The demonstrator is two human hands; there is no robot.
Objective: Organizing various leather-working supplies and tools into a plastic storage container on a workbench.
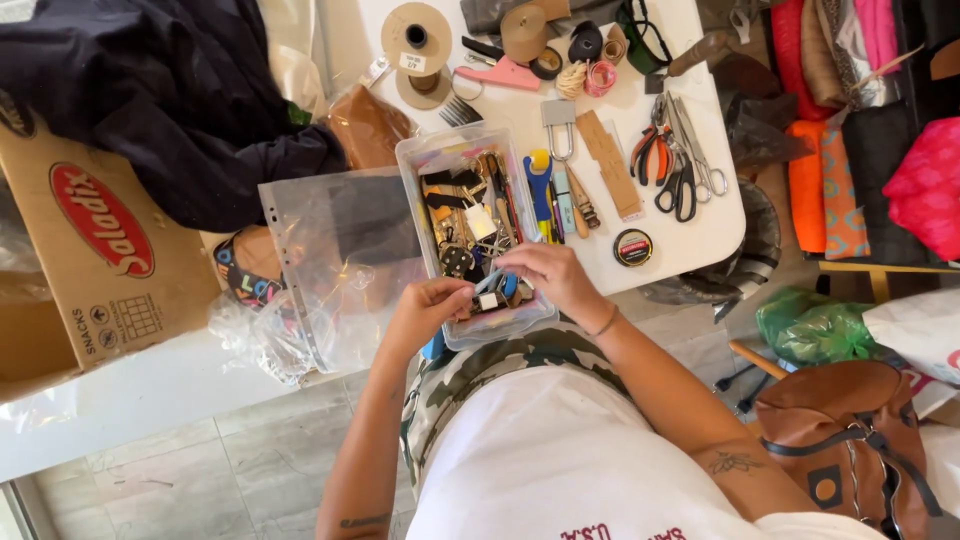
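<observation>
A clear plastic box [415, 165] full of small tools, clips and bits of hardware rests partly on the white table [700, 235] and partly over my lap. My left hand [425, 312] is at the box's near end, fingers pinched on a small item I cannot make out. My right hand [545, 275] reaches into the near end of the box, fingers curled around small pieces there. The two hands almost touch over the box.
On the table lie scissors and pliers [675, 160], a round tin [632, 247], tape rolls [545, 62], a paper spool [417, 40]. A clear plastic sleeve [330, 260] and a cardboard box [90, 250] sit left. Fabrics [860, 120] and a brown bag [850, 430] are right.
</observation>
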